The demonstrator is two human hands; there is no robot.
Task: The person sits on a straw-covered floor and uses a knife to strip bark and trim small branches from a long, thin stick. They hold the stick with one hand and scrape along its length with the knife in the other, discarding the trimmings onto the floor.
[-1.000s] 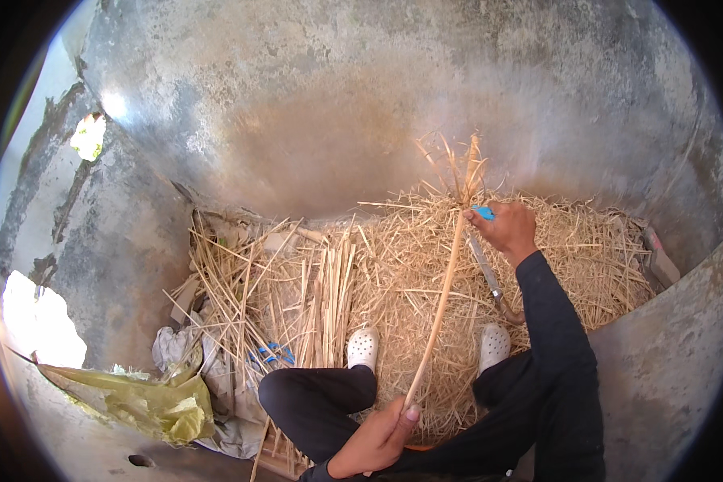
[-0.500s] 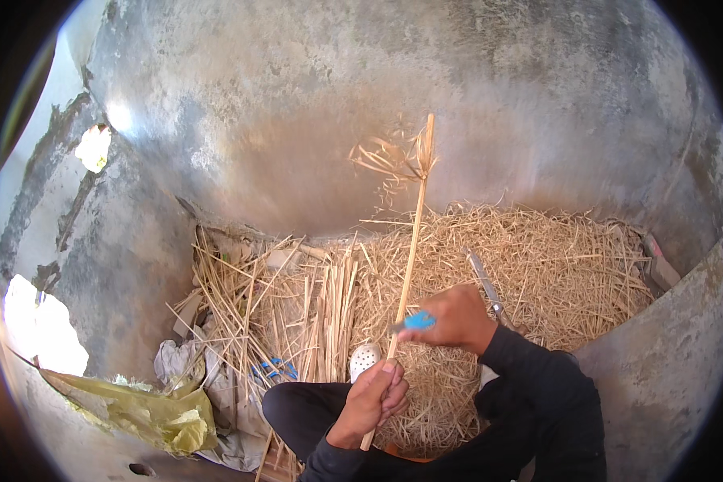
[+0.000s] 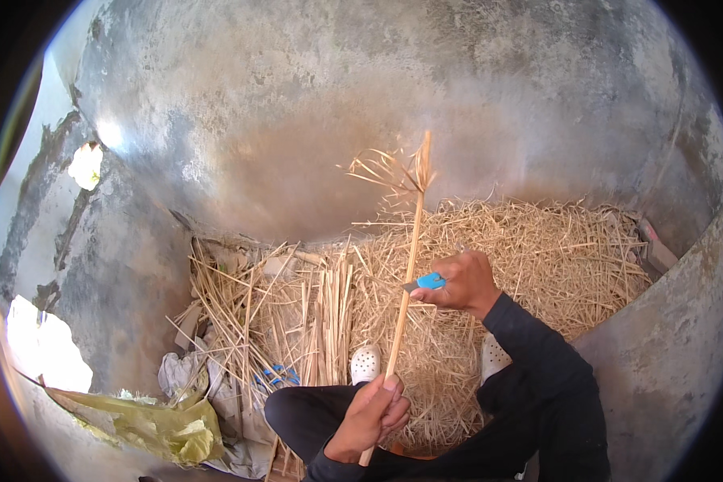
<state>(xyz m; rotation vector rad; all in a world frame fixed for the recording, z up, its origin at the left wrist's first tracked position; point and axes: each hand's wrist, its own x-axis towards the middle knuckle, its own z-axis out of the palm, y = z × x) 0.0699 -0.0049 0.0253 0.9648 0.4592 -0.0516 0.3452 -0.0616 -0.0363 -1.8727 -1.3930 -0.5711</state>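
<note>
In my left hand [image 3: 375, 418] is the lower part of a long, pale wooden stick [image 3: 410, 269], the fingers wrapped around it. The stick leans up and slightly right, away from me. Thin curled shavings [image 3: 381, 170] fan out near its top and remain attached there. My right hand [image 3: 460, 281] grips a blue-handled knife [image 3: 431, 280], its short blade touching the stick about midway up. Part of the knife's handle is hidden inside my fingers.
Straw-like shavings [image 3: 538, 241] heap up along the grey wall [image 3: 361, 96]. Loose strips [image 3: 329, 313] lie at left, beside crumpled cloth and a yellowish sheet [image 3: 145, 422]. White perforated shoes [image 3: 365, 364] show by my knees.
My right hand and the knife have moved up along the stick, away from my left hand. My left hand keeps its hold low on the stick.
</note>
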